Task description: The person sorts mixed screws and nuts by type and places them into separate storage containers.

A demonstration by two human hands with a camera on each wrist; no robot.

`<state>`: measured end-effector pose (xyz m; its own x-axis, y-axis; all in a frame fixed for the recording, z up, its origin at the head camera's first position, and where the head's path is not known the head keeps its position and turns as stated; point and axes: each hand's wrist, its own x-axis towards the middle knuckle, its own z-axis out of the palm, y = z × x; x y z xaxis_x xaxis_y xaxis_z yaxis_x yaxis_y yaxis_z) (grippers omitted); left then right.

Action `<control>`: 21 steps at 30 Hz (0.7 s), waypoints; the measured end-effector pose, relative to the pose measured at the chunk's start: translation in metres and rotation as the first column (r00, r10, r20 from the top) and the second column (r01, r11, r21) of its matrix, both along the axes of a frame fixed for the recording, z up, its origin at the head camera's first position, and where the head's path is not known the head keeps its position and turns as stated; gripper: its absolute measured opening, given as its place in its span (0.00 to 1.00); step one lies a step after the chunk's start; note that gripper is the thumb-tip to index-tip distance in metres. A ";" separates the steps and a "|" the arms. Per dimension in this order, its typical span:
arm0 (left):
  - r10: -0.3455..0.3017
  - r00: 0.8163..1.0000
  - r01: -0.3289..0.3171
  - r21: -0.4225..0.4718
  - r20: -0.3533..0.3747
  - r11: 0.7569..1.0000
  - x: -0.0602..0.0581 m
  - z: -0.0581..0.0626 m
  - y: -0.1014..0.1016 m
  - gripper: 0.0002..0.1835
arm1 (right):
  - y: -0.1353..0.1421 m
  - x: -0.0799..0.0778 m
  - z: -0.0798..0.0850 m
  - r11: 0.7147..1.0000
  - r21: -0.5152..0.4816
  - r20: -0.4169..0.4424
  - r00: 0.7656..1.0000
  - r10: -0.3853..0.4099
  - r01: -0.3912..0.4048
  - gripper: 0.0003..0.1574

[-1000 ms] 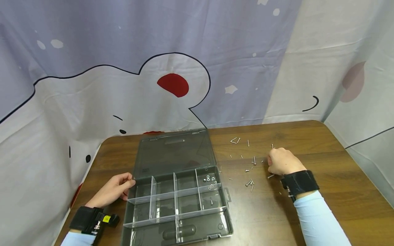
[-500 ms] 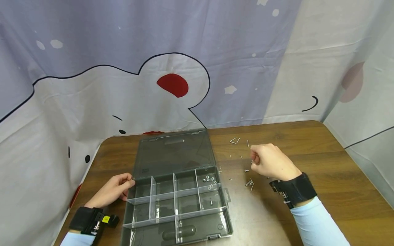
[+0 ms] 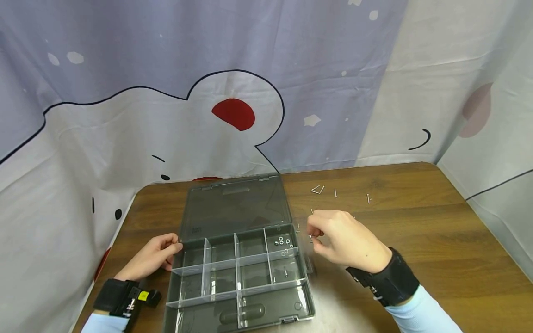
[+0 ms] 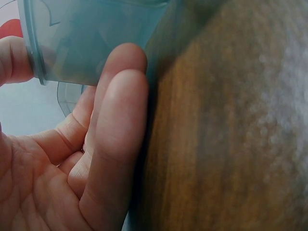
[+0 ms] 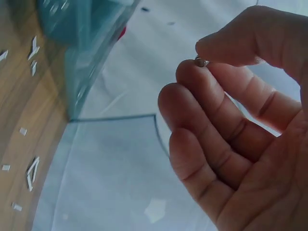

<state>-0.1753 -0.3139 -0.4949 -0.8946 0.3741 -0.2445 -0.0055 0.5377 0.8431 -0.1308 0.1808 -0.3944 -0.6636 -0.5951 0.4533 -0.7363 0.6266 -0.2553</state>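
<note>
My right hand (image 3: pixel 347 238) hovers just right of the grey translucent divided box (image 3: pixel 222 280). Between its thumb and fingertips it pinches a small metal screw (image 5: pixel 201 62), mostly covered, with one round end showing. My left hand (image 3: pixel 151 254) holds the box's left side, thumb at the rim; in the left wrist view the left fingers (image 4: pixel 120 115) lie along the outside of the box wall (image 4: pixel 77 48). Small nuts and washers (image 3: pixel 281 242) sit in the back right compartment. One screw (image 3: pixel 286 273) stands out in the compartment before it.
The box lid (image 3: pixel 237 203) lies folded back behind it. Loose screws (image 3: pixel 318 190) are spread on the wooden table (image 3: pixel 437 231) at the back, with a longer screw (image 3: pixel 368 199) farther right. My right hand covers part of the scatter. A patterned curtain (image 3: pixel 316 83) hangs behind.
My right hand has travelled left from the scattered screws on the right side to beside the box, with the small screw pinched. The left hand keeps its place on the box.
</note>
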 end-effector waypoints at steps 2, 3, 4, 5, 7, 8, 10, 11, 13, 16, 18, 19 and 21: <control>0.000 1.000 0.000 0.002 0.002 1.000 0.000 0.000 0.000 0.16 | -0.005 0.004 0.001 0.999 -0.012 0.002 0.999 0.036 -0.036 0.17; 0.000 1.000 0.000 0.001 0.003 1.000 0.000 0.000 0.000 0.16 | -0.008 0.007 0.002 0.998 -0.017 0.003 0.999 0.054 -0.053 0.17; 0.001 1.000 -0.001 0.001 0.004 1.000 0.000 0.000 0.000 0.16 | -0.010 0.008 0.002 0.997 -0.021 0.005 0.997 0.071 -0.071 0.16; 0.001 1.000 -0.001 0.001 0.005 1.000 0.000 0.000 0.000 0.16 | -0.012 0.010 0.002 0.996 -0.024 0.003 0.996 0.086 -0.086 0.16; 0.002 1.000 -0.002 0.000 0.008 1.000 0.000 0.000 0.000 0.16 | -0.016 0.014 0.003 0.993 -0.023 -0.002 0.994 0.113 -0.113 0.16; 0.001 1.000 -0.001 0.001 0.009 1.000 0.000 0.000 0.000 0.16 | -0.017 0.015 0.003 0.992 -0.019 -0.006 0.992 0.124 -0.124 0.16; -0.001 1.000 0.001 0.001 0.010 1.000 0.000 0.000 0.000 0.16 | -0.020 0.017 0.003 0.990 -0.008 -0.015 0.990 0.139 -0.139 0.15; -0.003 1.000 0.003 0.002 0.010 1.000 0.000 0.000 -0.001 0.16 | -0.021 0.019 0.003 0.990 -0.003 -0.023 0.989 0.144 -0.144 0.15; -0.002 1.000 0.002 0.001 0.012 1.000 0.000 0.000 -0.001 0.16 | -0.023 0.020 0.002 0.988 0.011 -0.036 0.988 0.152 -0.152 0.15; 0.005 1.000 -0.005 -0.002 0.014 1.000 0.000 0.000 0.000 0.16 | -0.024 0.021 0.002 0.987 0.024 -0.045 0.986 0.158 -0.157 0.14; 0.010 1.000 -0.010 -0.006 0.015 1.000 0.000 0.000 0.000 0.16 | -0.024 0.022 0.002 0.988 0.052 -0.038 0.988 0.148 -0.146 0.15; 0.011 1.000 -0.011 -0.007 0.015 1.000 0.000 0.000 0.000 0.16 | -0.024 0.022 0.002 0.988 0.073 -0.021 0.990 0.137 -0.135 0.19; 0.010 1.000 -0.010 -0.008 0.012 1.000 0.000 0.000 0.000 0.15 | -0.024 0.023 0.002 0.987 0.128 0.020 0.995 0.096 -0.097 0.38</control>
<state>-0.1754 -0.3138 -0.4946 -0.8951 0.3635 -0.2582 -0.0208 0.5444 0.8386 -0.1073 0.1566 -0.3926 -0.6060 -0.7093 0.3601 -0.7919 0.5810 -0.1881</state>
